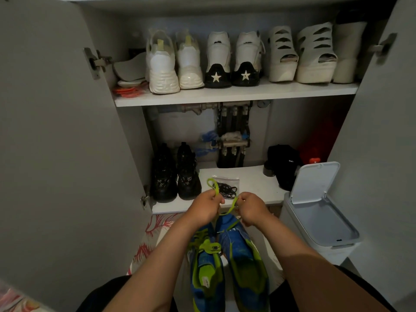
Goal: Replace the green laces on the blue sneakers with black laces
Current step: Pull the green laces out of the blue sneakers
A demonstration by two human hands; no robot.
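Head view: left hand (206, 206) and right hand (252, 208) each pinch the green lace (216, 190) above the blue sneakers (245, 255), before the lower shelf (256, 183). It looks light, limp, flat; likely best held near its tip. Bagged black laces (227, 190) lie by the shelf's front edge.

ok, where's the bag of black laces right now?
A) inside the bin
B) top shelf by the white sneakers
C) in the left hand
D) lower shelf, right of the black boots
D: the bag of black laces lies on the lower shelf, just right of the black boots.
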